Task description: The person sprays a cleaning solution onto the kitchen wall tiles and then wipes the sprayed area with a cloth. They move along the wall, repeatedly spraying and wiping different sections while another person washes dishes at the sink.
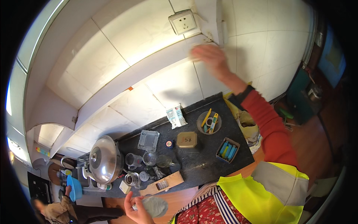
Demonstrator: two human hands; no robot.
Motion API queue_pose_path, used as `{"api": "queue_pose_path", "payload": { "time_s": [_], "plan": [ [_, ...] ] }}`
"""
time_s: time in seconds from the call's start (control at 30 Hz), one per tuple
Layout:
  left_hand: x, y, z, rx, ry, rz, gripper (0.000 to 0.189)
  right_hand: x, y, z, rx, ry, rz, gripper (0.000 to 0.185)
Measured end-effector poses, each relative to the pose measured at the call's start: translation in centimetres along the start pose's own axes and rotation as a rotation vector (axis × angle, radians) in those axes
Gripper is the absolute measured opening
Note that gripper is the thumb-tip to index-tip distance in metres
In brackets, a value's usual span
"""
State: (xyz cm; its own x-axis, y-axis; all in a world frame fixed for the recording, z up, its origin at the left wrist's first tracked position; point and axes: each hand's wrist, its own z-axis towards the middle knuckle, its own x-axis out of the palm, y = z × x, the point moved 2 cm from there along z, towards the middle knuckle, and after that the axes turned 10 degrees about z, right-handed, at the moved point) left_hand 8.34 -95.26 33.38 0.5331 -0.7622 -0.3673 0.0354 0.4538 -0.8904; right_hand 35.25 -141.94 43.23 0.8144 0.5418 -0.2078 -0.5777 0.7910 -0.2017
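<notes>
My right hand [210, 58], in a red sleeve with a dark cuff, is raised to the right end of the white wall shelf [159, 68]. It is blurred. A pale edge shows beneath its fingers, but I cannot tell whether that is a held cloth or the shelf. Low in the view, my left hand [137, 208] holds a soft, pale grey bundle [155, 206], perhaps cloth or plastic, just off the counter's front edge. Above my right hand, a white wall socket [183, 22] sits on the tiles.
The dark countertop [204, 179] bears a gold tin [186, 140], a bowl of yellow cutters [209, 123], a small box [228, 150], glass jugs [133, 161], a wooden grater [162, 184] and a large lidded pan [103, 159]. At far left another person [60, 208] holds a blue basin [74, 189].
</notes>
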Motion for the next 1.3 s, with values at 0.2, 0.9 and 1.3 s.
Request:
{"api": "queue_pose_path", "payload": {
  "time_s": [0.2,0.9,1.3],
  "plan": [
    [2.0,-2.2,0.0,0.117,0.081,0.043,0.035,5.2,3.6,1.0,0.010,0.100,0.160,0.031],
    [-0.1,-2.7,0.2,0.089,0.043,0.061,0.030,-1.1,1.2,-4.3,0.404,-0.293,-0.179,0.032],
    [-3.6,1.0,2.8,-0.040,0.038,0.008,0.031,7.1,12.6,2.7,-0.013,0.123,0.184,0.027]
  ]
}}
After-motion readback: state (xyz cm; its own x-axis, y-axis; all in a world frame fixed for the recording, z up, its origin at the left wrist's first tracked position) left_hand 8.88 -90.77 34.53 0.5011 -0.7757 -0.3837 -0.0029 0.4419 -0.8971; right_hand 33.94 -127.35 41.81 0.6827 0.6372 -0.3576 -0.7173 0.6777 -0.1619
